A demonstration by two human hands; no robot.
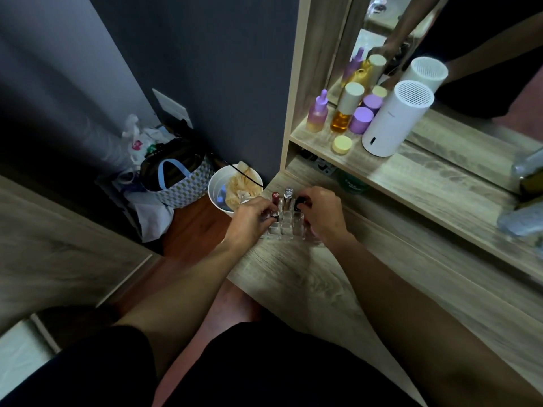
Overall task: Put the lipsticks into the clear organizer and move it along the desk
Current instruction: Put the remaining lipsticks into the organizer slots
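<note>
The clear organizer (286, 223) sits on the wooden tabletop (308, 277) near its far-left corner, just in front of the low shelf opening. Both hands are on it. Left hand (252, 218) is curled against the organizer's left side, fingers bent in and closed around that edge, w/ a dark red lipstick (275, 202) standing in a slot right by the fingertips — can't tell if the fingers pinch the lipstick or just the acrylic wall. Right hand (321, 214) is curled over the organizer's right side, fingers wrapped down on it; a black-capped lipstick (300, 202) shows just under the thumb and forefinger, and whether it's gripped or merely beside the fingers isn't clear. Between the two hands, at the organizer's back row, a silver-topped lipstick (288, 193) stands upright. Front slots look bare, though blur makes that hard to judge.

Behind the organizer and up on the shelf (411, 177): a purple dropper bottle (318, 111), an amber bottle w/ a cream cap (345, 108), purple-lidded jars (362, 120), a small yellow jar (342, 144) and a white cylindrical appliance (393, 118) — all well apart from the organizer. A mirror (470, 54) rises behind them. Left of the organizer, off the tabletop's edge on the floor, a white bucket (217, 186) and a patterned bag (182, 183).
</note>
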